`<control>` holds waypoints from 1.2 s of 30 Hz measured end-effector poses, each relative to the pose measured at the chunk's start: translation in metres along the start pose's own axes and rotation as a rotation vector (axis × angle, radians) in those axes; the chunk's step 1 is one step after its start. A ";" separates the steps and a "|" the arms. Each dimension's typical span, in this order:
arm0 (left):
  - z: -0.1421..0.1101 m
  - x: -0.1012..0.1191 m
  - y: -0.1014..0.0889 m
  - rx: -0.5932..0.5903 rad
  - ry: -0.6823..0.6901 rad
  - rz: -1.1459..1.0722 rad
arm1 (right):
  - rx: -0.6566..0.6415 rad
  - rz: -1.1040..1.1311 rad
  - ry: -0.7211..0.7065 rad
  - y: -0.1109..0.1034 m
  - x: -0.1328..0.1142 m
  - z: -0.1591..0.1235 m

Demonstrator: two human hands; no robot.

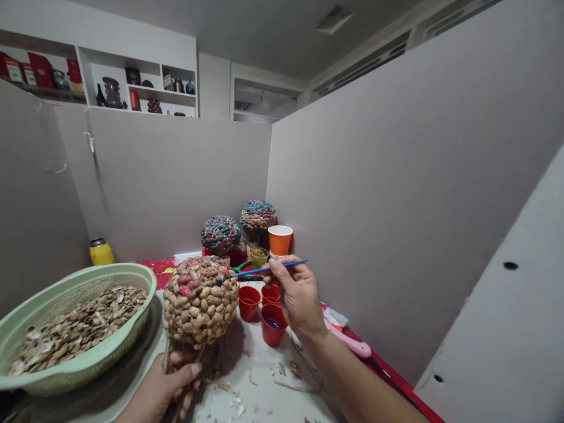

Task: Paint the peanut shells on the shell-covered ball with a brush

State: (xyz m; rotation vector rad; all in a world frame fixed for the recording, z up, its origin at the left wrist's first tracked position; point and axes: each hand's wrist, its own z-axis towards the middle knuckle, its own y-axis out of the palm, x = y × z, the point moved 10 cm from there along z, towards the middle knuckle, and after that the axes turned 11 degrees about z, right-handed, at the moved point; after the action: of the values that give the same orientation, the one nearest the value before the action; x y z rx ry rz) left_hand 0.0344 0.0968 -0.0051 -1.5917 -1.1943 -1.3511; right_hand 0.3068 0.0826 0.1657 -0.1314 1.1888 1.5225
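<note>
My left hand (178,379) is wrapped round the stem under a ball covered in shells that look like peanut shells (200,305). Most of the ball is bare tan, with pink-red patches on its upper side. My right hand (297,288) pinches a thin blue paintbrush (264,269), its dark tip touching the ball's upper right. Beside the ball stand red cups (273,323), one with dark blue liquid inside. Another red cup (249,302) sits closer to the ball. Part of the stem is hidden by my fingers.
At left is a green basket (147,282) of loose shells. Behind stand two painted shell balls (220,235), an orange paper cup (280,241) and a yellow jar (101,251). A pink-handled tool (352,343) lies right, along the grey partition (396,205). Shell scraps litter the table.
</note>
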 end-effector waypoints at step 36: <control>0.001 0.003 -0.003 -0.009 0.061 0.046 | 0.023 0.026 -0.013 -0.007 0.010 0.002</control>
State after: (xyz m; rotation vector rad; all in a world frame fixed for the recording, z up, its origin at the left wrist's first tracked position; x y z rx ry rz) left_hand 0.0317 0.0996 -0.0026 -1.5635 -1.1109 -1.3676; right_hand 0.3102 0.0898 0.1560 -0.0906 1.2009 1.5301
